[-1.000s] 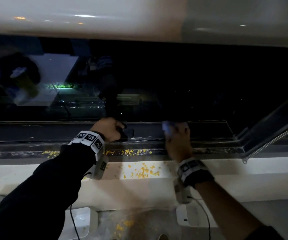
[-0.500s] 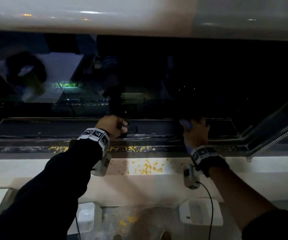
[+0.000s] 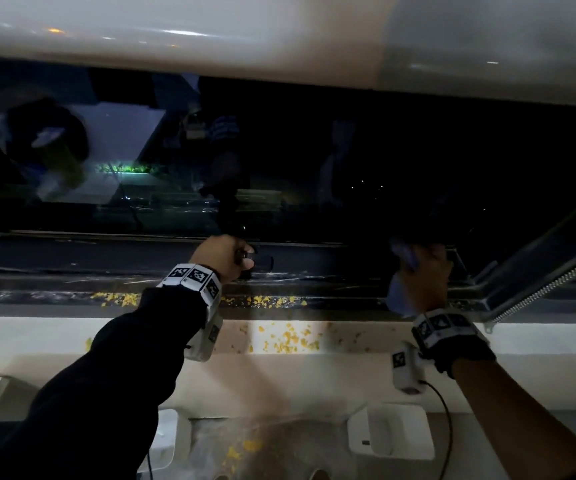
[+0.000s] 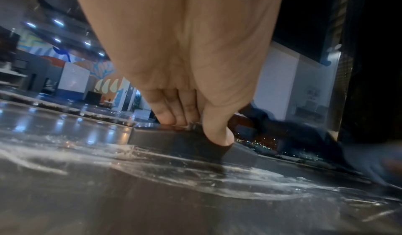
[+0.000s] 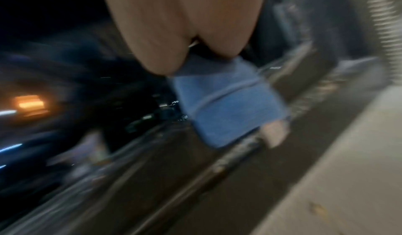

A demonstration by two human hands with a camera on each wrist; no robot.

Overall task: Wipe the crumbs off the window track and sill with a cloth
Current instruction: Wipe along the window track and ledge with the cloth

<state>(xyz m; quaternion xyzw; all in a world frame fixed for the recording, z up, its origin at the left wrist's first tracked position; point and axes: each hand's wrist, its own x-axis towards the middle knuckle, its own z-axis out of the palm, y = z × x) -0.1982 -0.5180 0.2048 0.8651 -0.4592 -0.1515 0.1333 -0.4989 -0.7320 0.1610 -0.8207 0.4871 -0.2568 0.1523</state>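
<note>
Yellow crumbs (image 3: 290,337) lie scattered on the pale sill (image 3: 37,337), and more crumbs (image 3: 262,301) line the dark window track (image 3: 72,296). My left hand (image 3: 226,256) grips the dark window handle (image 3: 262,262) on the sash frame; in the left wrist view the fingers (image 4: 174,113) curl over the handle (image 4: 174,139). My right hand (image 3: 425,271) holds a blue cloth (image 3: 397,296) at the right end of the track. In the right wrist view the cloth (image 5: 226,104) hangs below the hand (image 5: 185,32), blurred by motion.
A slanted window stay with a coiled spring (image 3: 556,282) stands at the right end. Dark glass (image 3: 279,168) rises behind the track. Below the sill are two white boxes (image 3: 390,431) and spilled crumbs (image 3: 245,445) on the floor. White dusty streaks (image 4: 195,183) mark the frame.
My right hand with the cloth has moved to the right along the track, toward the corner. The left hand has stayed on the handle.
</note>
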